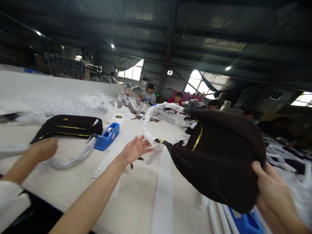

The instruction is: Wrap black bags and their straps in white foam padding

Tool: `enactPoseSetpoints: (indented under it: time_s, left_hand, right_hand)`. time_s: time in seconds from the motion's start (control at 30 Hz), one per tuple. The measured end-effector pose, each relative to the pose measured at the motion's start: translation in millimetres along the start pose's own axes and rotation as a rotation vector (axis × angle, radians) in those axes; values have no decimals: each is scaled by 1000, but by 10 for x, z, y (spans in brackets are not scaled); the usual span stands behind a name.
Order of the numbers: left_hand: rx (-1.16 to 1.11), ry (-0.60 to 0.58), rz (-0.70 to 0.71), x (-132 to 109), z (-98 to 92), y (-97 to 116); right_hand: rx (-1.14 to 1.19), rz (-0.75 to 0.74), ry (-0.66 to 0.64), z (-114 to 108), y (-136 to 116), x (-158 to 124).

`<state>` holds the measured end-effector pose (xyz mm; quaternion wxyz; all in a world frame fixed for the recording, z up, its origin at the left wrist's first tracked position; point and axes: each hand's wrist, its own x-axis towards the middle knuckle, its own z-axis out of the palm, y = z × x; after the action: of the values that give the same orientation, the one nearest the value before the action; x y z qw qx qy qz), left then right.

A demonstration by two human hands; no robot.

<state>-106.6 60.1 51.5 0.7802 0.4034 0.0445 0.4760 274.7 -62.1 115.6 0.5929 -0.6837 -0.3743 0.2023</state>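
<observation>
A black handbag (219,156) with gold zip trim hangs tilted over the table, its body to the right. My right hand (275,191) grips the lower right edge of the bag, thumb on the near face, with the other fingers mostly hidden behind. The bag's handle (145,125), wrapped in white foam, arches up to the left. My left hand (136,149) is at the handle's lower end, palm up and fingers spread; whether it touches the wrap I cannot tell.
At left, a co-worker's hand (46,149) is beside another black bag (73,125). A blue tape dispenser (107,136), a white tape roll (118,117) and white foam strips (162,191) lie on the table (136,198). Another blue dispenser (248,222) sits below my bag. People (149,94) sit farther back.
</observation>
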Motion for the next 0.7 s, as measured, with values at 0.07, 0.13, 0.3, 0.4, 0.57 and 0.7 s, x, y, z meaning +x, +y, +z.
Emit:
enactPoseSetpoints:
  time_s: [0.07, 0.13, 0.3, 0.4, 0.57, 0.7]
  left_hand:
    - [50, 79, 15, 164, 45, -8]
    - [90, 188, 21, 345, 84, -65]
    - [200, 277, 65, 661, 177, -337]
    - [148, 199, 62, 687, 248, -512]
    - [117, -17, -53, 661, 397, -649]
    - [345, -89, -127, 709, 505, -680]
  right_hand:
    - [62, 92, 42, 197, 404, -408]
    - [-153, 99, -229, 418, 767, -792]
    - [-327, 72, -649, 947, 1310, -1526]
    - [-293, 101, -727, 1031, 1420, -1698]
    - [-238, 187, -780, 756, 1521, -1649]
    - [-189, 339, -812, 585, 1600, -1669]
